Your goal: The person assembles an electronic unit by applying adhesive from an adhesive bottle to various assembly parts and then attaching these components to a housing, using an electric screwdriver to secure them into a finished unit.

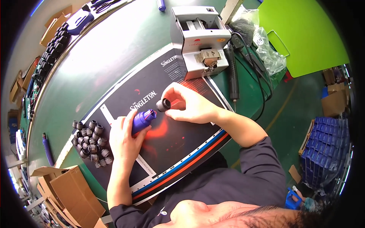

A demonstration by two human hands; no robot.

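My left hand [124, 138] is closed around a blue cylindrical body [141, 122], its open end tilted up toward the right, with small reddish parts showing inside. Between the fingers of my right hand [186, 104] is a short black cylindrical cap [163, 105], its hollow end turned to the right. A small gap separates the cap from the blue body. Both are held above a dark printed mat [182, 142]. Beside my left hand lies a pile of similar black caps [91, 142].
A grey-white machine [201, 41] stands at the far side, next to a black electric screwdriver [232, 72] with a cable. Another blue cylinder [47, 148] lies at the left. A cardboard box [76, 190] is at the near left. Clear plastic bags [268, 51] sit by a lime-green board [304, 34].
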